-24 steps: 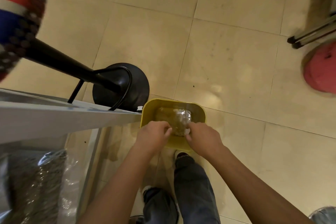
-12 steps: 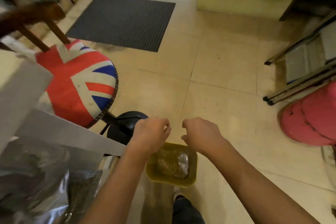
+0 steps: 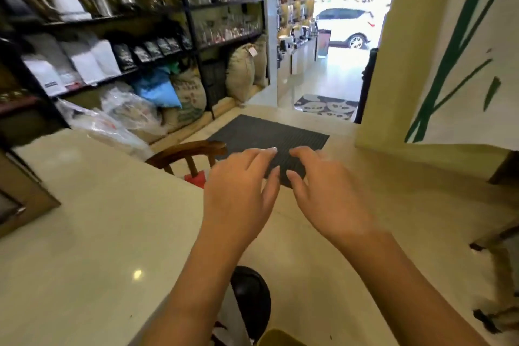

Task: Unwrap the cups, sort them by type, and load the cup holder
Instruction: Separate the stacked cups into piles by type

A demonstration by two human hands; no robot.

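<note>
My left hand (image 3: 238, 188) and my right hand (image 3: 325, 191) are raised side by side in mid-air over the floor, fingers spread and loosely curved, both holding nothing. No cups, wrapping or cup holder are in view. Only the rim of the yellow bin (image 3: 276, 338) shows at the bottom edge, below my forearms.
A cream counter top (image 3: 84, 219) fills the left side. A wooden chair back (image 3: 191, 152) and a black stool base (image 3: 252, 295) stand beside it. A dark floor mat (image 3: 266, 135) lies ahead. Shelves with bags and kettles (image 3: 112, 45) line the left wall; a doorway (image 3: 337, 64) opens ahead.
My view has swung up from the yellow bin on the floor to the shop. Both hands came up away from the bin and opened; the crumpled plastic stayed in it.
</note>
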